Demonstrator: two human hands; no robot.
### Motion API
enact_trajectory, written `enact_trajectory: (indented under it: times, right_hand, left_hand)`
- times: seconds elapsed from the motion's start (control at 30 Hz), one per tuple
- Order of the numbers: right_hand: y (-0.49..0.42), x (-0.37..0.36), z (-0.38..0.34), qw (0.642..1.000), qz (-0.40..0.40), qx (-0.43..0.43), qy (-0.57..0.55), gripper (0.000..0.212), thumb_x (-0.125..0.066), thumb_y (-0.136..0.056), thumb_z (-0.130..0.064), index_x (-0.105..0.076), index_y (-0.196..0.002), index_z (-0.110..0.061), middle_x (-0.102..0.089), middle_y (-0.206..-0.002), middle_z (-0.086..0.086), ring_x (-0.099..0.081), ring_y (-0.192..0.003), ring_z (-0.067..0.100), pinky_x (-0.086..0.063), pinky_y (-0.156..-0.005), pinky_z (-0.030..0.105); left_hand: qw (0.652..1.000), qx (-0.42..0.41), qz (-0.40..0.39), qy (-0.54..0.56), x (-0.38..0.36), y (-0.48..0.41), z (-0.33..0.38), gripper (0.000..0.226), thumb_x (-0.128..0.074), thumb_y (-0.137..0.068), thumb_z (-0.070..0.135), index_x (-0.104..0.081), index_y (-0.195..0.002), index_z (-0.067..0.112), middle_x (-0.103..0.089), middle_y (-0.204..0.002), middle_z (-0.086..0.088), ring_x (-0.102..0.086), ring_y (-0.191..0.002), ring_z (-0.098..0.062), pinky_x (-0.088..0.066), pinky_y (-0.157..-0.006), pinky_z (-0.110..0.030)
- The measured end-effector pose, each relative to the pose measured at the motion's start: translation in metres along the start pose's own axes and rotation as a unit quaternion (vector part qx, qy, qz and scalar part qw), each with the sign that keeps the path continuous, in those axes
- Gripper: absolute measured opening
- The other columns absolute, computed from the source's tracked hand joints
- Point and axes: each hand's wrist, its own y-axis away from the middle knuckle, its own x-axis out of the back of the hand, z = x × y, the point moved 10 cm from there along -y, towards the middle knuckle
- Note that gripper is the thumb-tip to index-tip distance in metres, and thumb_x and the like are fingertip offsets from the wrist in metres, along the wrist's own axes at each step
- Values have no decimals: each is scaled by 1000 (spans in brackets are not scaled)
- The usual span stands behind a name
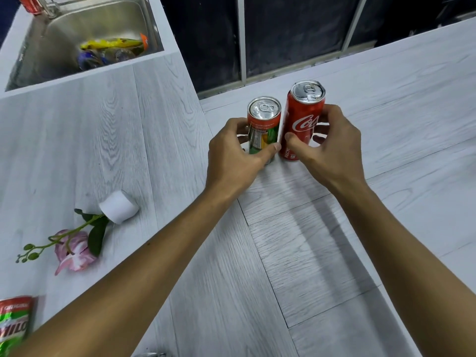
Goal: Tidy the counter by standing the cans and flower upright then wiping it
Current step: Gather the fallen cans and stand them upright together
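Observation:
Two cans stand upright side by side near the counter's inner corner. My left hand point(235, 153) grips the shorter orange and green can point(264, 124), thumb in front and fingers behind it. My right hand point(327, 145) grips the taller red cola can point(302, 117) the same way. The pink flower point(74, 249) lies on its side at the left of the pale wood-grain counter point(296, 240), its green stem running into a small white pot point(119, 206) that is tipped over.
A steel sink point(85, 29) at the back left holds wrappers and a bottle. A red can point(31, 3) stands beyond the sink. A green and red drink packet point(14, 325) lies at the lower left edge. Dark window panes point(291, 34) rise behind the cans.

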Motion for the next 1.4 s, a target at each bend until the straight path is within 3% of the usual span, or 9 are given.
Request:
enact_trajectory:
  times: [0.1, 0.3, 0.4, 0.6, 0.77, 1.1, 1.27, 1.4]
  right_hand:
    - [3, -1, 5, 999, -28, -1, 26, 80, -76, -77, -59, -52, -140, -16, -63, -132, 1, -61, -114, 14, -55, -92, 34]
    - [22, -3, 23, 990, -77, -41, 109, 97, -67, -75, -77, -44, -148, -18, -49, -152, 6, -50, -135, 25, -46, -103, 46]
    - [32, 1, 25, 986, -90, -54, 133, 99, -63, -76, -80, -41, -150, -18, -45, -155, 6, -47, -138, 26, -45, -103, 45]
    - [61, 13, 11, 977, -108, -31, 179, 91, -56, -83, -79, -42, -150, -20, -45, -155, 3, -48, -137, 23, -47, -100, 41]
    - [94, 18, -16, 969, -147, 10, 199, 86, -47, -88, -78, -38, -152, -23, -41, -159, 2, -44, -141, 23, -44, -106, 44]
    - [162, 3, -58, 952, -207, 78, 211, 70, -43, -100, -63, -39, -154, -21, -36, -162, 1, -35, -147, 19, -32, -115, 37]
    - [190, -3, -72, 952, -218, 80, 200, 64, -42, -102, -58, -42, -153, -20, -37, -161, 2, -35, -147, 19, -30, -116, 37]
    - [215, -6, -88, 951, -224, 76, 197, 63, -41, -102, -58, -41, -154, -22, -36, -162, 0, -32, -148, 17, -29, -117, 35]
  left_hand:
    - [1000, 21, 2, -6, 1, 6, -9, 83, -88, -71, 56, -55, -139, 23, -64, -133, 8, -61, -118, -7, -56, -97, -32]
    - [997, 41, -24, -62, 3, 25, -20, 92, -75, -73, 74, -48, -147, 26, -57, -146, 5, -56, -132, -15, -52, -102, -38]
    - [993, 49, -42, -97, 2, 33, -24, 93, -66, -73, 82, -49, -146, 28, -54, -151, 5, -53, -136, -18, -51, -104, -42]
    - [981, 14, -60, -186, 8, 61, -22, 87, -56, -79, 83, -49, -146, 29, -49, -154, 6, -51, -138, -18, -45, -101, -36]
    - [967, -39, -115, -224, 8, 87, -16, 77, -52, -89, 73, -41, -153, 31, -36, -163, 6, -37, -149, -19, -39, -113, -40]
    - [960, -80, -166, -210, 31, 140, -15, 69, -45, -95, 68, -39, -154, 34, -34, -165, 9, -31, -152, -15, -19, -121, -35]
    - [960, -75, -181, -199, 58, 164, -17, 68, -38, -95, 66, -39, -154, 33, -35, -165, 7, -30, -152, -15, -15, -123, -35]
    - [963, -86, -169, -192, 88, 185, -18, 57, -44, -102, 55, -41, -154, 31, -37, -163, 6, -30, -151, -13, -14, -126, -36]
